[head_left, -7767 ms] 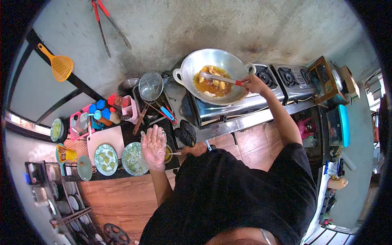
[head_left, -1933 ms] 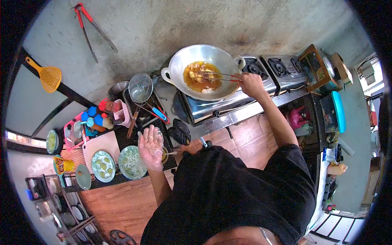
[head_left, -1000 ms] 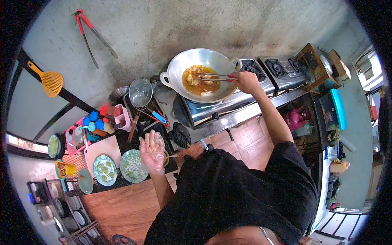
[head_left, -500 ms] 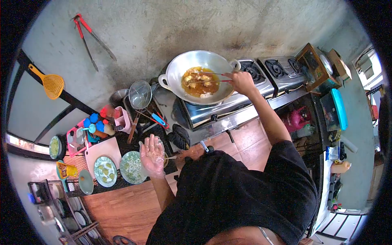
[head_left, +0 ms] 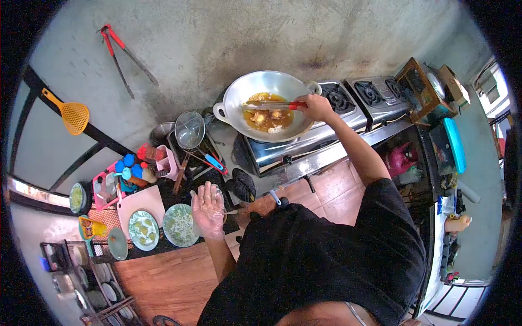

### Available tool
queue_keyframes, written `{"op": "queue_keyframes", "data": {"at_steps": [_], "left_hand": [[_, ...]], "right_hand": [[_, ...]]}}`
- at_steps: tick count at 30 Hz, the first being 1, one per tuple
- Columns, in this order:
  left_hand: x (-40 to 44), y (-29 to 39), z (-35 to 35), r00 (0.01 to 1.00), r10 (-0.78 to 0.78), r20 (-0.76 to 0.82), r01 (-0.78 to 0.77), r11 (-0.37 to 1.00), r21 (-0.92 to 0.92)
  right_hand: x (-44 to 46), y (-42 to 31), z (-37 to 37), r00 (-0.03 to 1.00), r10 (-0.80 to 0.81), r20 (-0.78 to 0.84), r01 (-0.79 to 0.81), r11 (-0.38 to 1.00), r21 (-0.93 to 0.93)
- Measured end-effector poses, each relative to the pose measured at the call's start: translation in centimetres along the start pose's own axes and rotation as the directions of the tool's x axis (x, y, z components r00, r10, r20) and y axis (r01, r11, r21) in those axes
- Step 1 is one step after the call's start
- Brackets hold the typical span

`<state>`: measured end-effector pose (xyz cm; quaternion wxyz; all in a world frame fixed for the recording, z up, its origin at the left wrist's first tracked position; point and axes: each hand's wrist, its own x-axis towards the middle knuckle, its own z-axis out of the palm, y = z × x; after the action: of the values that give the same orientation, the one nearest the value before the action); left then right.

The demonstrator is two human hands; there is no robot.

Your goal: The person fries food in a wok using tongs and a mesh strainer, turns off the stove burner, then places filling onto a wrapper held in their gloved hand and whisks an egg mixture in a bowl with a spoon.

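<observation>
My right hand (head_left: 314,107) is closed round the red grip of metal tongs (head_left: 266,105), whose tips reach into a large silver wok (head_left: 283,81). Brown-yellow oil with several frying pieces (head_left: 261,117) fills the bottom of the wok, which stands on the stove. My left hand (head_left: 207,208), in a clear plastic glove, is raised palm up with its fingers stretched and nothing in it. It is nearest to a patterned plate (head_left: 180,225) with a whitish-green coating. Further left lies a second plate (head_left: 143,230) with green pieces on it.
A wire strainer (head_left: 190,130), a pink container (head_left: 169,161) and sauce bottles (head_left: 133,174) stand left of the wok. Black mitts (head_left: 241,185) lie at the counter's edge. Further burners (head_left: 371,93) are at the right. Red-handled tongs (head_left: 122,57) and a yellow skimmer (head_left: 74,116) hang on the wall.
The tongs in my right hand have moved up within the wok, and their arms are now closer together. My left hand stays raised and open. The view has shifted slightly.
</observation>
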<state>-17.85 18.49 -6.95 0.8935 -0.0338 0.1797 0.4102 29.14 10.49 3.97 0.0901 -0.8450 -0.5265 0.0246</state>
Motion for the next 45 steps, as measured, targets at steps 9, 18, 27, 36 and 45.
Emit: {"op": "queue_keyframes", "data": {"at_steps": [9,18,27,36,45], "left_hand": [[0.2,0.4,0.1,0.999,-0.012,0.044,0.012,1.000,-0.005],[0.6,0.2,0.8,0.999,-0.034,0.017,0.034,0.999,0.022],[0.7,0.1,0.6,1.000,-0.024,0.018,0.024,0.999,0.036],[0.7,0.1,-0.3,0.998,-0.051,0.034,0.051,0.999,0.011],[0.3,-0.1,-0.4,0.999,-0.037,0.010,0.036,0.999,0.020]], "right_hand": [[2.5,5.1,4.0,0.998,0.028,0.060,-0.043,0.965,0.260],[0.8,4.1,1.2,0.987,0.164,0.003,-0.163,0.980,0.110],[-0.4,2.5,0.5,0.981,0.196,0.009,-0.196,0.979,0.054],[-1.3,-0.7,0.2,0.984,0.177,-0.003,-0.177,0.984,0.000],[-1.0,0.4,0.5,0.979,0.201,-0.026,-0.200,0.978,0.058]]}}
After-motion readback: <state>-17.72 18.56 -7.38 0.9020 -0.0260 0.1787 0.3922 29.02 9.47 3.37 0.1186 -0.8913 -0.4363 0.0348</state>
